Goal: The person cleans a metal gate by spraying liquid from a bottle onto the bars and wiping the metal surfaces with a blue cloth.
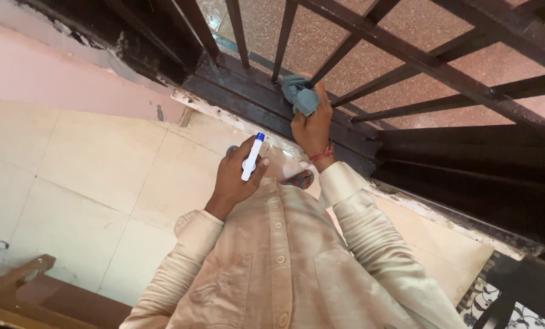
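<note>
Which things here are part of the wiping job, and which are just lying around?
In use:
- blue-grey cloth, pressed by the right hand against the dark metal railing
- white spray bottle with blue tip, held in the left hand

Just lying about:
- wooden furniture piece, lower left
- patterned mat, lower right

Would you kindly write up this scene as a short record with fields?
Setting: dark metal railing above a cream tiled floor
Left hand: grips a white spray bottle with a blue tip
Right hand: presses a blue-grey cloth against the railing's base
Clothing: cream buttoned shirt, red thread at right wrist
</note>
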